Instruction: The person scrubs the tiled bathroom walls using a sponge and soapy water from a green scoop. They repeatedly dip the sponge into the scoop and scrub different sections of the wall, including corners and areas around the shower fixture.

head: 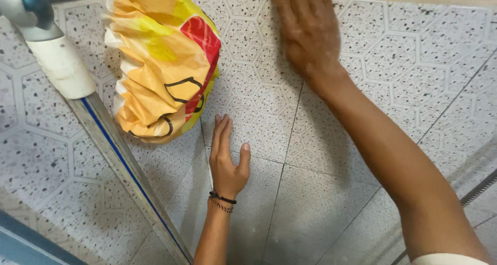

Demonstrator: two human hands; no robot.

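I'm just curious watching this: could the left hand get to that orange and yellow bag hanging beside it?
Probably yes. The left hand lies flat on the tiled wall just below and right of the bag, with only bare tile between them. The right hand presses higher up, clear of that path.

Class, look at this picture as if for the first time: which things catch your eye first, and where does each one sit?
The crumpled orange, yellow and red plastic bag stands out at upper left, against the speckled hexagon-patterned tiles. Two bare hands lie flat on the tiles: the left hand, with dark bead bracelets at the wrist, just below the bag, and the right hand at the top centre. A metal pole with a white collar slants down the left.
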